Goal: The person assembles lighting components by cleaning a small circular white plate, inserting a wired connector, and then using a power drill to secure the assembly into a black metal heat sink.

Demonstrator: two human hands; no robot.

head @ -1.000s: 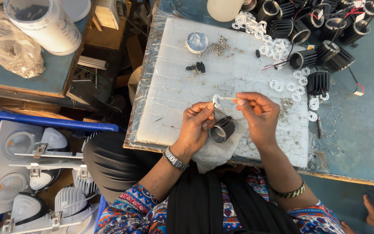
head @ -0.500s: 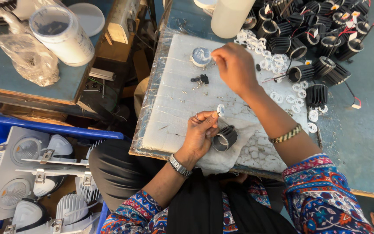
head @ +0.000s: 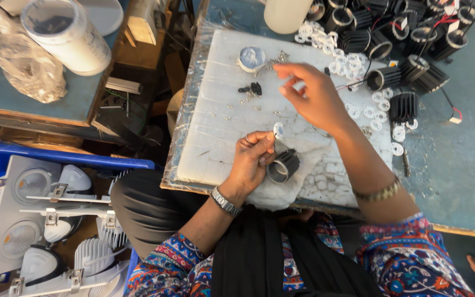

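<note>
Left hand [head: 254, 157] pinched a small white plastic ring [head: 278, 130] above a black finned cylindrical housing [head: 283, 165]; right hand [head: 313, 93] hovered nearby, fingers loosely spread, holding nothing

Bright, even daylight, soft shadows (edges slightly warped).

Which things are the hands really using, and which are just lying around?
In use:
left hand, holding a black finned housing and a small white ring
right hand, reaching over the white board
loose white rings
tiny screws

Lying about:
white tub
plastic bag
blue crate of white lamp fittings
</note>
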